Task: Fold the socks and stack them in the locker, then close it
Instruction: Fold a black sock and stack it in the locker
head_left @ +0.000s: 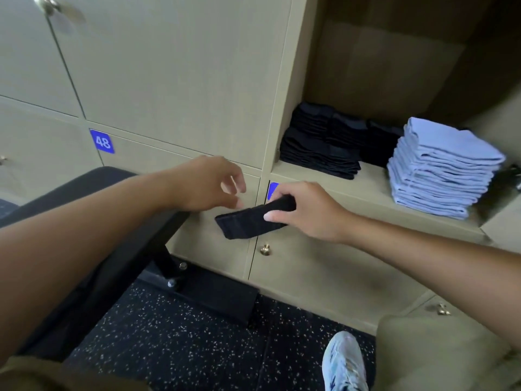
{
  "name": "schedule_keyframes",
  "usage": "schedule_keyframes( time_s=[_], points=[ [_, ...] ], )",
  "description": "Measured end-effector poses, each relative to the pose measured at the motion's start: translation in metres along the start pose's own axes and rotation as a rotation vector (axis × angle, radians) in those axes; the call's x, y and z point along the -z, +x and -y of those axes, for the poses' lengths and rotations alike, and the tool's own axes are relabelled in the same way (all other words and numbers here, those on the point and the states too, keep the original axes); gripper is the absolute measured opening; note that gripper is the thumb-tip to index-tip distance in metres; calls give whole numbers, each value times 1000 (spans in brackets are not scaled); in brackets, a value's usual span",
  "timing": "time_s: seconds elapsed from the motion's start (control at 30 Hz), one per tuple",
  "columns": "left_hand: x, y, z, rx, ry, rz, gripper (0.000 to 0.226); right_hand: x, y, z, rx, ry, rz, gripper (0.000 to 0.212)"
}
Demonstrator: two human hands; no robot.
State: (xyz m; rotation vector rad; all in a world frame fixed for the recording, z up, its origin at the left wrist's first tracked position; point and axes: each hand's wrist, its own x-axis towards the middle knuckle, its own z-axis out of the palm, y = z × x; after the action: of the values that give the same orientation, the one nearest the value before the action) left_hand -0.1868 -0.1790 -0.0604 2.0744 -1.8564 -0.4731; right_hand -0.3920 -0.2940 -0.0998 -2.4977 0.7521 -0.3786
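far left, a blue tag reading 48 (102, 141) is sitting on a closed locker door, and a black padded bench (93, 210) is standing in front of the lockers on speckled dark flooring (174, 342). the person's left hand (208, 183) is hovering just above the bench's end, fingers loosely curled and spread, gripping nothing; its fingertips are hanging just beside the folded black sock (252, 217) but whether they are touching it i cannot tell. the right hand (301, 210) is pinching that sock, thumb on the near side and fingers over the top, holding it tilted in the air in front of a lower door with a brass knob (265, 249). the sock is not yet in the open locker (352, 190), which is sitting up and to the right. on its shelf a stack of dark folded socks (321, 142) is lying at the left, and a taller stack of pale blue folded socks (442, 167) is standing at the right, the two apart. below, a pale blue shoe (342, 362) is resting on the floor.
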Motion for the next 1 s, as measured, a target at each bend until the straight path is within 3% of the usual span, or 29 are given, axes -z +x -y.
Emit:
schedule_keyframes(
  time_s=[0.37,0.67,0.87,1.0],
  points=[
    [-14,5,-47,-99,-330,-232,45,65,2,24,-205,585,-168,49],
    [-16,22,-67,-113,-455,-377,47,76,5,35,-248,833,-218,43],
    [-23,31,-64,-114,-658,-255,46,79,2,41,-246,913,-231,37],
    [-20,27,-68,-127,-876,-237,42,82,-2,44,-249,908,-363,23]
  ],
)
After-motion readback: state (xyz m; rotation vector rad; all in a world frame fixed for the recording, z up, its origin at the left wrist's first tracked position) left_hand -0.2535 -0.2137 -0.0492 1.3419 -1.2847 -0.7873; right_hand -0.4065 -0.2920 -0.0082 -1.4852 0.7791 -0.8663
